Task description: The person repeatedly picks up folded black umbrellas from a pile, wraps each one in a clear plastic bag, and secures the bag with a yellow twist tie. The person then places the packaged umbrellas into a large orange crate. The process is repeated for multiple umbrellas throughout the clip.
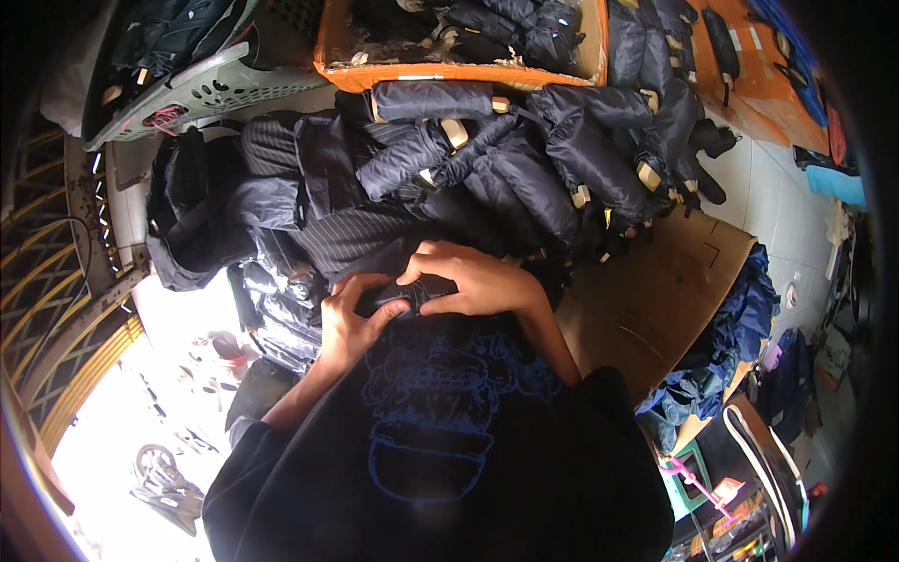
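Observation:
Close to my chest, my left hand (354,323) and my right hand (473,279) pinch a piece of dark cloth (412,292) between thumbs and fingers. Its full shape is lost against my black shirt and the dark cloth beyond, so I cannot tell what it belongs to. Just past my hands lies dark pinstriped fabric (351,239), over my legs. Beyond my right hand is a heap of rolled dark bundles (524,183) with pale beige ends; they look like folded umbrellas in sleeves.
An orange-edged carton (468,75) holding more dark bundles stands at the far side. A grey perforated plastic chair (225,94) is at far left. Flattened brown cardboard (655,295) lies to my right, beside crumpled blue fabric (721,342). Metal lattice (70,234) borders the left.

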Tool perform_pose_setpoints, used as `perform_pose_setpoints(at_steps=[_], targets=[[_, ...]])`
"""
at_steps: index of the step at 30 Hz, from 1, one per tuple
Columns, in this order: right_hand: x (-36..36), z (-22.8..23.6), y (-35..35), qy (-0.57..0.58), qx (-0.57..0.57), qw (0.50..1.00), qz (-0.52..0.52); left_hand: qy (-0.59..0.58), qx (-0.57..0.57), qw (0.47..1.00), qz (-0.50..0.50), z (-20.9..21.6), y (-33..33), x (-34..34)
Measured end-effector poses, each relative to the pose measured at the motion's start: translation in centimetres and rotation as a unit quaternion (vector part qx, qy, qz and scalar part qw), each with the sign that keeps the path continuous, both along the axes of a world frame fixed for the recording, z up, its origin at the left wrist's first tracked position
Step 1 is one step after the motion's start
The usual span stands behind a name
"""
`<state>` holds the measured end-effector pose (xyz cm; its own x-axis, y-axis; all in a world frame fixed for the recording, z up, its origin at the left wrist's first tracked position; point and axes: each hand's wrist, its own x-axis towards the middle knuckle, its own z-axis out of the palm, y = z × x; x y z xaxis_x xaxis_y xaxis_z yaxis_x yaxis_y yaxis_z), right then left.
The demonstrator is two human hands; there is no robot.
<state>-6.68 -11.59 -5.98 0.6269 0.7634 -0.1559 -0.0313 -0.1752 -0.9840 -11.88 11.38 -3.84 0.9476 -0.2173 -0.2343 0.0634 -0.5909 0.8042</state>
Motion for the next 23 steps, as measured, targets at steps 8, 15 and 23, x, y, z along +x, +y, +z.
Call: perform_pose_setpoints(at_steps=[8,15,23], targets=[[-0.1,-0.3,0.2,0.008,0.003,1.000,-0.002,-0.027,-0.003,0.999,-0.021,-0.3,-0.4,0.5],[0.4,-0.1,0.1,0.004,0.009,1.000,0.008,0.091,-0.074,0.991,-0.064,1.2,0.5,1.8],[0.5,-0.4,0.2,0.004,-0.012,0.999,0.032,0.002,-0.045,0.998,-0.032,-0.1,0.0,0.9]])
